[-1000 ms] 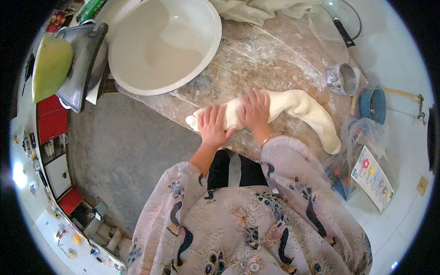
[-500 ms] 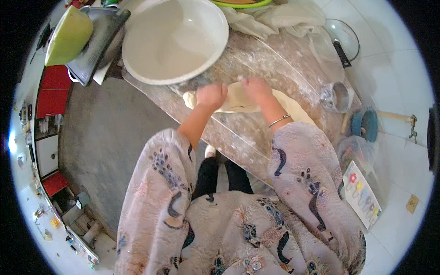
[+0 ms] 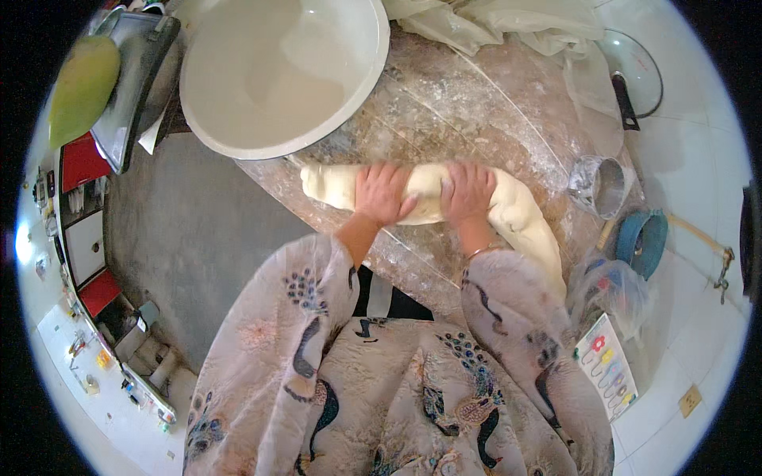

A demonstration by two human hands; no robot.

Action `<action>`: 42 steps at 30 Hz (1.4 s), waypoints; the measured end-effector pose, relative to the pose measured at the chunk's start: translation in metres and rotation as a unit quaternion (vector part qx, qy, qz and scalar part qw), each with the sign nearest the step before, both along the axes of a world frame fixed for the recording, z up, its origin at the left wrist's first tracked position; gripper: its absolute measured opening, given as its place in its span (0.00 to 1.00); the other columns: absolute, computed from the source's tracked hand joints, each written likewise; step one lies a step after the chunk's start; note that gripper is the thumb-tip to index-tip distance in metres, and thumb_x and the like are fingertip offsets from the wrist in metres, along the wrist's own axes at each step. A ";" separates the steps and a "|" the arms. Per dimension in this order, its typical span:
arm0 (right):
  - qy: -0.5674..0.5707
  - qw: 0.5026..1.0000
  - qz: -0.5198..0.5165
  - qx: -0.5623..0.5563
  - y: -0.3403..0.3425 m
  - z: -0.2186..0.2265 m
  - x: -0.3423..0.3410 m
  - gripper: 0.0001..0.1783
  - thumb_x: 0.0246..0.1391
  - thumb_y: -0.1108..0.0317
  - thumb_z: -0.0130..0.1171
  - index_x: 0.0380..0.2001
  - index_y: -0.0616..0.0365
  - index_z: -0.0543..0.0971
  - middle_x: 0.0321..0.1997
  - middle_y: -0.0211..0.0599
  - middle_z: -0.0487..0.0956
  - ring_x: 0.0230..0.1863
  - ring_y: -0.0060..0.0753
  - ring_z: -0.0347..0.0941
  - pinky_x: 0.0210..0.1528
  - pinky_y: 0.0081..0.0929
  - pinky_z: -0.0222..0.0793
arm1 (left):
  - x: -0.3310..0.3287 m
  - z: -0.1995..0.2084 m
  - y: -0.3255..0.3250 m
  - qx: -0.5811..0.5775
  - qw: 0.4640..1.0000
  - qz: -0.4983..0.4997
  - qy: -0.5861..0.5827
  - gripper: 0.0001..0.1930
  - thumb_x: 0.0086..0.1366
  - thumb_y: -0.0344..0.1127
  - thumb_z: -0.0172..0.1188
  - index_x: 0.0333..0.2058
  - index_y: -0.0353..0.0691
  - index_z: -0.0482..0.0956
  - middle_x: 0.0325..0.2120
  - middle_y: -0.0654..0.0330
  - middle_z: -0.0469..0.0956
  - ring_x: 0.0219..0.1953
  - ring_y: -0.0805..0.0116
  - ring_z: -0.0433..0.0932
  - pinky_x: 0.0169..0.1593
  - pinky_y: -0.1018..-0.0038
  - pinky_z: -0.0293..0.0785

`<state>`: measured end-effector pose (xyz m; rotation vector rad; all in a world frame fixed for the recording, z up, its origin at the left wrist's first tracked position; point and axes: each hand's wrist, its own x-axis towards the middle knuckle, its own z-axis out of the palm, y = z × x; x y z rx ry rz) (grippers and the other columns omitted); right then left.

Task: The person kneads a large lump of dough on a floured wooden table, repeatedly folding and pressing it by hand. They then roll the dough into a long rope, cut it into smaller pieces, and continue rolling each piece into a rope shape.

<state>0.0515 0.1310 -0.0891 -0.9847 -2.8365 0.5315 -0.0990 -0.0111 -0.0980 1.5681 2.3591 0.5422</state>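
A long, thick roll of pale dough (image 3: 524,214) lies across the flour-dusted wooden table (image 3: 444,95), its right part curving toward me and passing beside my right sleeve. Palm down, my left hand (image 3: 383,193) presses on the roll near its left end, fingers stretched over the top and thumb apart. My right hand (image 3: 470,190) rests on the dough a little farther right, its fingers laid over the far side and slightly blurred. A short stretch of dough shows between the two hands.
A large white basin (image 3: 218,87) stands behind the dough at the left. Farther right are a clear plastic sheet (image 3: 508,24), a glass lid (image 3: 639,75), a flour-coated metal cylinder (image 3: 607,186) and a blue round container (image 3: 644,242). The table's left edge borders a grey floor (image 3: 198,230).
My hands have come closer to me and now lie flatter on the dough, fingers extended instead of curled. More of the roll's right part shows. The whole view has shifted.
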 end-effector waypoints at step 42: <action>0.298 0.925 -0.191 -0.136 0.058 0.010 -0.047 0.28 0.66 0.55 0.39 0.63 0.58 0.65 0.67 0.51 0.62 0.68 0.53 0.55 0.69 0.43 0.49 | -0.028 0.026 -0.047 0.079 0.995 0.047 0.029 0.40 0.55 0.45 0.63 0.64 0.42 0.58 0.65 0.49 0.58 0.67 0.47 0.54 0.68 0.48 0.43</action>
